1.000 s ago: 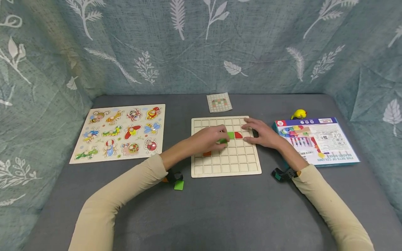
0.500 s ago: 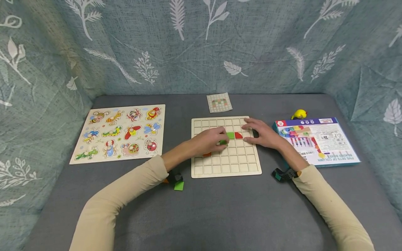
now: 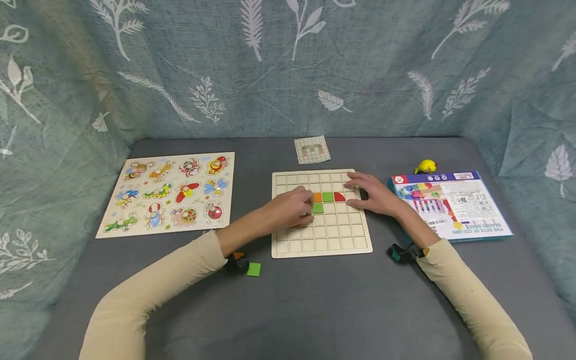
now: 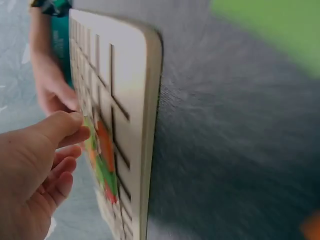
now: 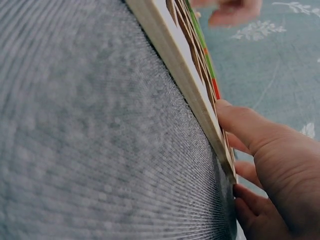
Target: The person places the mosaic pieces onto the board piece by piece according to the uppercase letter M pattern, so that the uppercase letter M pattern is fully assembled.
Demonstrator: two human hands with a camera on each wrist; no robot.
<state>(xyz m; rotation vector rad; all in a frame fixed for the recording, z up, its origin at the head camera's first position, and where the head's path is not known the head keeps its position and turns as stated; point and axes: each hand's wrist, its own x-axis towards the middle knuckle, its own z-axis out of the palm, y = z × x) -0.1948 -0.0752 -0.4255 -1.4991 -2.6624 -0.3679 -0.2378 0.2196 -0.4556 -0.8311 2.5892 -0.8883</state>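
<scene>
A pale wooden grid board [image 3: 333, 245] lies mid-table. In its cells are an orange tile [image 3: 317, 197], a green tile [image 3: 328, 197] and a rounded red tile [image 3: 339, 197] in one row, with another green tile [image 3: 317, 208] below the orange one. My left hand [image 3: 290, 207] hovers over the board's left half, fingers loosely bent and nothing between them; in the left wrist view it partly covers the coloured tiles. My right hand [image 3: 375, 196] rests at the board's right edge, fingers spread, and the right wrist view shows its thumb [image 5: 245, 120] on the rim.
Behind the board lies a small pattern card [image 3: 312, 151]. A loose green tile [image 3: 254, 270] and an orange one [image 3: 238, 255] lie near my left wrist. An insect puzzle board [image 3: 164, 192] lies at left; a flat box [image 3: 452, 205] and a yellow toy [image 3: 426, 166] are at right.
My left hand has let go of the green tile, now lying in the grid, and moved left, uncovering the orange tile. My right hand stays at the board's edge.
</scene>
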